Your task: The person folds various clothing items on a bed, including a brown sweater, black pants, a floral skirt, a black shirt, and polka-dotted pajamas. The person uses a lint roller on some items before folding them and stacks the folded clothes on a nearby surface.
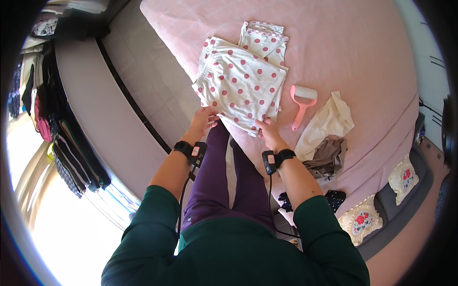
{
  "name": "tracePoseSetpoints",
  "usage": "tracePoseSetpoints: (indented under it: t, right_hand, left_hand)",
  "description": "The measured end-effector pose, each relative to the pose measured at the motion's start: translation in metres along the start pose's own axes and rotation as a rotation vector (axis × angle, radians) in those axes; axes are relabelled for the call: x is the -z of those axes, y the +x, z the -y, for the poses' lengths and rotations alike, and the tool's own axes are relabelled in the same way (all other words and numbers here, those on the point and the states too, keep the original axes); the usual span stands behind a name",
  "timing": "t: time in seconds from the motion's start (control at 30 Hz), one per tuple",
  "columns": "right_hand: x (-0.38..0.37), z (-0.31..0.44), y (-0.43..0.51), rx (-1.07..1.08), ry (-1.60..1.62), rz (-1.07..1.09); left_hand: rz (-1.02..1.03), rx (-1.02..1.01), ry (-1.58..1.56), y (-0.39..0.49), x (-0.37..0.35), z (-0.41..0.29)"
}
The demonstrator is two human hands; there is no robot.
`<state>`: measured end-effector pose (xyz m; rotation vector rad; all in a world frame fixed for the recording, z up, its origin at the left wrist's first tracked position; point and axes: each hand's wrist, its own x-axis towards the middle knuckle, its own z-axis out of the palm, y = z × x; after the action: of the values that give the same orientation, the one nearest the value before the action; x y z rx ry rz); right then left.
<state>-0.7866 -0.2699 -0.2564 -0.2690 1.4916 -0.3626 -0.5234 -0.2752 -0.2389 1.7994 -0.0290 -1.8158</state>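
Note:
White shorts with pink polka dots [243, 82] lie on a pink bedspread [322, 46], their elastic waistband towards the left. My left hand [205, 121] is at the near left corner of the shorts, fingers bent; whether it grips the fabric is hard to see. My right hand [268, 132] pinches the near edge of the shorts between thumb and fingers. Partly beneath their far side sits a matching folded dotted garment [266, 41] with a patterned trim. To the right of the shorts rests a lint roller [304, 102] with a pink handle and white roll.
A cream garment [327, 123] and a crumpled brown one [327, 157] lie on the bed beyond my right hand. A dark dotted cloth [335, 200] is near my right elbow. Embroidered cushions [362, 221] rest on a grey sofa [415, 200]. Clothes [68, 157] hang at the left.

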Motion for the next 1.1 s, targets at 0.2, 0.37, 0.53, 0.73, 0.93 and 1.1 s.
tracePoseSetpoints:
  t: [0.2, 0.37, 0.53, 0.73, 0.93, 1.1]
  right_hand:
    - [-0.010, 0.001, -0.014, -0.073, -0.027, 0.131]
    - [-0.001, -0.007, -0.029, -0.067, 0.179, 0.222]
    - [0.001, -0.023, -0.035, 0.051, 0.114, 0.114]
    - [-0.004, -0.041, -0.039, 0.227, -0.014, 0.083]
    - [-0.009, -0.045, -0.033, 0.257, 0.046, 0.061]
    - [-0.007, -0.048, -0.035, 0.245, 0.138, 0.054]
  left_hand:
    - [0.051, 0.237, 0.078, -0.006, -0.011, 0.015]
    - [0.141, 0.299, 0.014, -0.012, -0.020, 0.031]
    - [0.363, 0.460, 0.150, -0.014, -0.036, 0.039]
    - [0.384, 0.421, 0.074, -0.015, -0.062, 0.056]
    - [0.315, 0.383, 0.098, -0.008, -0.072, 0.064]
    - [0.294, 0.363, 0.063, -0.001, -0.066, 0.070]
